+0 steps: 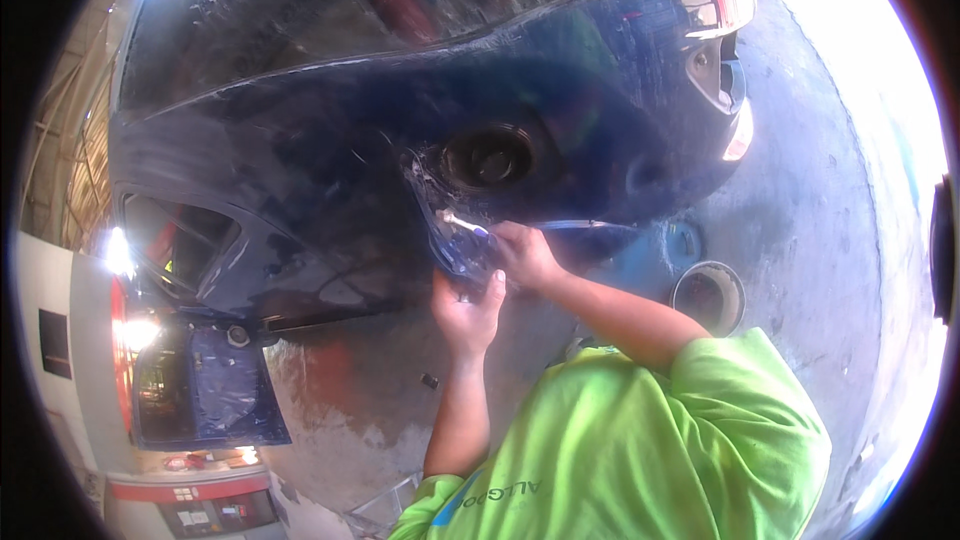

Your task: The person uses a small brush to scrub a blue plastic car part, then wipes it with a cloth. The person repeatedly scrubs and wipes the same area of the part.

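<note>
I stand beside a dark blue car (330,160), with a round fuel filler recess (492,158) in its side panel. A dark, glossy flap (440,235) extends from beside that recess. My left hand (465,312) supports the flap from below, its thumb up along the near edge. Across the flap lies a short, thin stick-like tool (460,223) with a whitish end, too blurred to name exactly. My right hand (525,255) pinches the tool's other end, close to my left thumb.
A bucket (708,302) stands on the floor to the right, beside a blue round container (682,242). At the far left hangs an open car door (215,390). A small black object (430,380) lies on the concrete floor (345,430).
</note>
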Demonstrator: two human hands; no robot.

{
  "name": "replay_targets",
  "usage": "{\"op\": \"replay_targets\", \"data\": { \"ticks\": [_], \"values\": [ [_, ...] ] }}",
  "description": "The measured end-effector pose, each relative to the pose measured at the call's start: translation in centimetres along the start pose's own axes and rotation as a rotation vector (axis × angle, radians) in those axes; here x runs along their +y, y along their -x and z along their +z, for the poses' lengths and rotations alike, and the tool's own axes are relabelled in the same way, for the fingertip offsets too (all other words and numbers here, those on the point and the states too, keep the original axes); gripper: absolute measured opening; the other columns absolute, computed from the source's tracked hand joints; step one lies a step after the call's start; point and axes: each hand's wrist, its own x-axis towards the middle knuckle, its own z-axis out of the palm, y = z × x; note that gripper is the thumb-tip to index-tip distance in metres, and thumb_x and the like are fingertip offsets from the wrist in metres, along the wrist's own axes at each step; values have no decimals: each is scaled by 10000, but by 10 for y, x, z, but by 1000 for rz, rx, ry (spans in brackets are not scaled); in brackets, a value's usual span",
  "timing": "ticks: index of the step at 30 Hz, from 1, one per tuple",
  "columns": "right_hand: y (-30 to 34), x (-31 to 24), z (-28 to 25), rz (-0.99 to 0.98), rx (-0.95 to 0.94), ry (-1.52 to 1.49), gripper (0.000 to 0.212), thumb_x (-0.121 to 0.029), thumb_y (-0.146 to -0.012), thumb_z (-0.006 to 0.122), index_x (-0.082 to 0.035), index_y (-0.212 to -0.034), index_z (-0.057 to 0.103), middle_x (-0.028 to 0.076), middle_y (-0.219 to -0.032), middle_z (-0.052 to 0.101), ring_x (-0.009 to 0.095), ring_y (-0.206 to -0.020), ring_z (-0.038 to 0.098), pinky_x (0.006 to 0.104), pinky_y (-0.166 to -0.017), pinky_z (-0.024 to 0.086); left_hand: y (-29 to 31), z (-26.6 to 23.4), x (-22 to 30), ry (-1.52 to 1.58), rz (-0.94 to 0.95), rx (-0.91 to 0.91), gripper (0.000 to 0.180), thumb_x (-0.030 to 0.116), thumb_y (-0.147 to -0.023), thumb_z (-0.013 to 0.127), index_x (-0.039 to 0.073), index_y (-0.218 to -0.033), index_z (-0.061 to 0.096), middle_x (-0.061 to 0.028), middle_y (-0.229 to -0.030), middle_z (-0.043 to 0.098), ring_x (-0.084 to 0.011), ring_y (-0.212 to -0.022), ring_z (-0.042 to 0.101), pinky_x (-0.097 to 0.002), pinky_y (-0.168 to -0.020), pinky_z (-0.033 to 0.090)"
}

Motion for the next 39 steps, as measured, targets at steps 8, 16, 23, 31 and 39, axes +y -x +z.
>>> {"op": "replay_targets", "data": {
  "ticks": [8, 16, 23, 31, 39],
  "values": [
    [2, -5, -12, -208, -55, 59, 152, -125, -944, 692, 0, -1012, 745, 189, -925, 707, 383, -866, 697, 433, -739, 542, 6, -15, -8, 22, -35, 29, 514, 48, -872, 787, -41, -1319, 551, -95, -1232, 652, -174, -1108, 630, -335, -992, 502],
    [10, 5, -7, 6, 33, 219, 130, -113, -948, 695, 3, -984, 744, 190, -894, 698, 395, -835, 688, 450, -723, 537, 6, -19, 0, 28, -63, 14, 498, 37, -873, 782, -36, -1313, 561, -90, -1241, 650, -168, -1108, 630, -330, -998, 494],
    [5, -2, -7, -58, -187, 55, 171, -160, -988, 646, -16, -1010, 735, 187, -830, 687, 320, -767, 676, 421, -718, 524, 9, -25, -7, 35, -111, 12, 457, 13, -876, 762, -22, -1294, 580, -79, -1218, 652, -160, -1104, 622, -320, -979, 492],
    [-3, -41, -21, 205, -447, -139, 332, -286, -1042, 591, -1, -965, 744, 139, -755, 704, 226, -691, 635, 393, -682, 505, 9, -32, -19, 163, -103, 23, 521, 12, -865, 742, -35, -1347, 549, -94, -1273, 631, -176, -1146, 606, -332, -1032, 465],
    [-5, -83, 0, 277, -348, 89, 369, -320, -1036, 605, 16, -1026, 757, 244, -898, 743, 336, -836, 727, 454, -797, 544, 7, -42, -16, 48, -11, -20, 476, 6, -894, 708, -68, -1334, 540, -129, -1273, 637, -200, -1152, 619, -338, -1019, 479]
  ]
}}
